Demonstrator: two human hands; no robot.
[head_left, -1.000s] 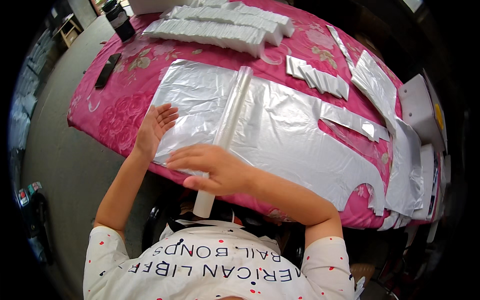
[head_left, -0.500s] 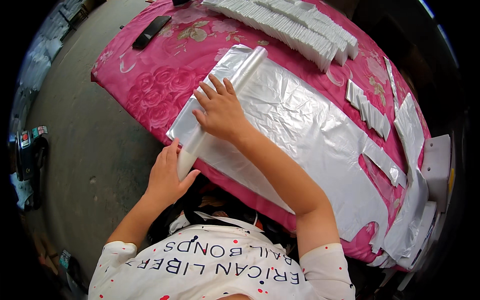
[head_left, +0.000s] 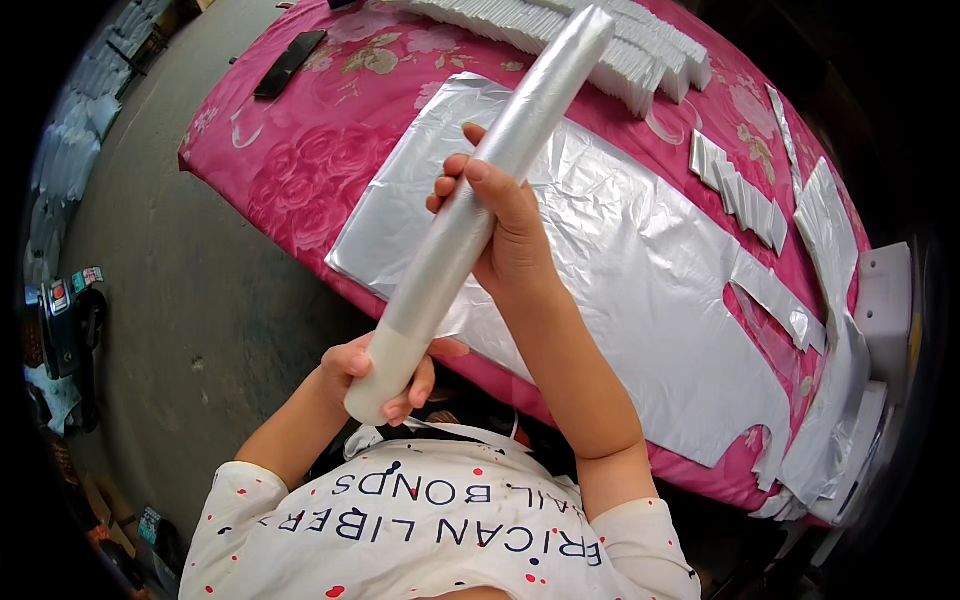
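Observation:
A long roll of silvery plastic film with a plain whitish lower end is held up slantwise above the table. My left hand grips it near that lower end, with fingers curled round it. Around its middle my right hand is closed, thumb on top. Beneath the roll lies a flat stack of silvery plastic bags, crinkled on top, with cut-out handles at its right end. The stack's far left corner shows past the roll.
Pink floral cloth covers the table. A dark phone lies at the far left. Folded white bundles line the back, with a smaller bundle at right. Loose film strips hang by a white plastic container.
The roll has been lifted off the bag stack and tilted up toward me. My right hand, flat on it before, now wraps round it; my left hand has closed round its lower end.

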